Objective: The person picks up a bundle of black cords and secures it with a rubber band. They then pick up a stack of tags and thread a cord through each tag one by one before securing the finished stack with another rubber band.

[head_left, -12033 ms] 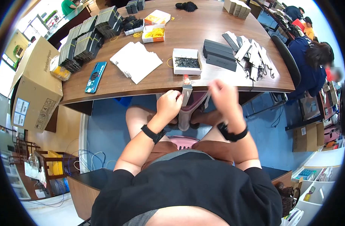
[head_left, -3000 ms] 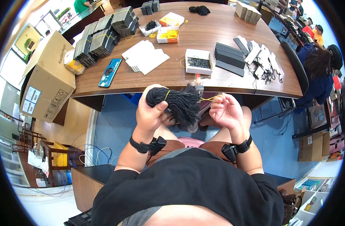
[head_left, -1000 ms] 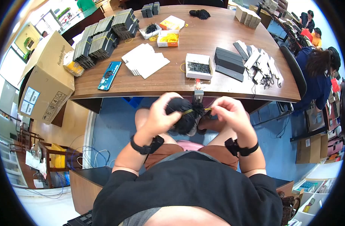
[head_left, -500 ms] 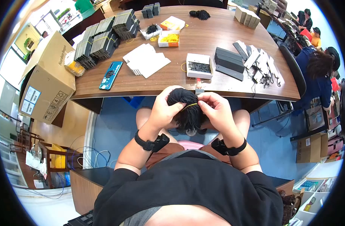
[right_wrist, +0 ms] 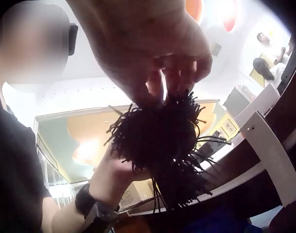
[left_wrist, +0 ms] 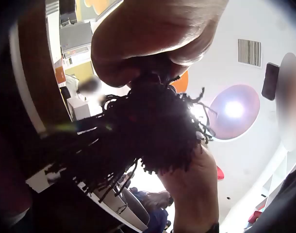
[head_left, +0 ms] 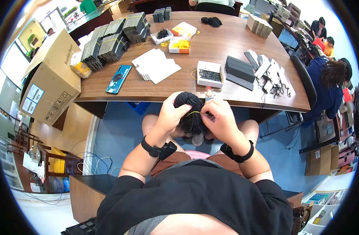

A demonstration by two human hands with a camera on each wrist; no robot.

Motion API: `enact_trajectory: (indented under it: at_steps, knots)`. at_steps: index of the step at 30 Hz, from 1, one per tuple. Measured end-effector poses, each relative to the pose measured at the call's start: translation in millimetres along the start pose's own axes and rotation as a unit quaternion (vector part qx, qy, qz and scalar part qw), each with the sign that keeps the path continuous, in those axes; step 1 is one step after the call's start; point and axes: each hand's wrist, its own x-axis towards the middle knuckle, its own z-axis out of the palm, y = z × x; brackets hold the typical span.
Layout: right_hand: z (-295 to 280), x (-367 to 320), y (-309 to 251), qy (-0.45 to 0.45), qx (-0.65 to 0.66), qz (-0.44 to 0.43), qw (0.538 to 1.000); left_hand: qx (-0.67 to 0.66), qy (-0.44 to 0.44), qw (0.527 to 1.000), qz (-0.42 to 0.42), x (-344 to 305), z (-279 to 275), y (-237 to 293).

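Note:
A thick bundle of black cords (head_left: 189, 102) hangs over the person's lap, a yellow band (head_left: 194, 112) around it. The left hand (head_left: 172, 114) grips the bundle from its left side, thumb across the front. At its right side the right hand (head_left: 220, 119) pinches at the band and cords with curled fingers. The left wrist view shows the loose cord ends (left_wrist: 172, 126) dark against the light, below a hand's fingers. In the right wrist view the right hand (right_wrist: 153, 53) has its fingertips on the cords (right_wrist: 157, 136); what exactly they pinch is hidden.
On the table (head_left: 156, 92) are a white box of small black pieces (head_left: 211, 84), dark strips (head_left: 239, 72), white cards (head_left: 158, 68), a phone (head_left: 118, 79), a box of yellow bands (head_left: 180, 45) and grey stacks (head_left: 111, 47). A carton (head_left: 56, 84) stands left.
The right hand first pulled the yellow band out rightward from the bundle, then came in against it. Since half a second ago its fingers have curled closer at the bundle's right side.

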Motion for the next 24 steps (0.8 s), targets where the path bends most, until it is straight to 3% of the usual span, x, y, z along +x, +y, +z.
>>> enact_trajectory:
  at_steps: [4,7,10,13,14,17,21,23,24]
  knots:
    - [-6,5,-5,-0.094,0.106,-0.089,0.986,-0.063,0.025,0.997,-0.035,2,-10,2]
    - [-11,6,-6,-0.184,0.23,-0.11,0.949,-0.126,0.037,0.989,-0.074,3,-21,3]
    - [-18,3,4,-0.313,0.315,-0.024,0.896,-0.17,0.077,0.977,-0.101,3,-28,7]
    - [-15,0,20,-0.355,0.297,-0.007,0.886,-0.193,0.11,0.974,-0.054,0,-30,8]
    - [-11,-1,21,-0.327,0.312,-0.034,0.891,-0.209,0.12,0.97,-0.041,-1,-31,9]
    - [-5,1,29,-0.369,0.297,-0.001,0.881,-0.215,0.15,0.965,-0.026,0,-35,6]
    - [0,10,17,-0.369,0.073,-0.07,0.924,-0.229,0.206,0.951,0.018,5,-33,7]
    - [10,7,19,-0.359,-0.022,-0.126,0.924,-0.253,0.254,0.933,0.017,8,-36,20]
    - [16,-1,25,-0.415,-0.071,-0.104,0.901,-0.227,0.283,0.931,0.032,11,-56,18]
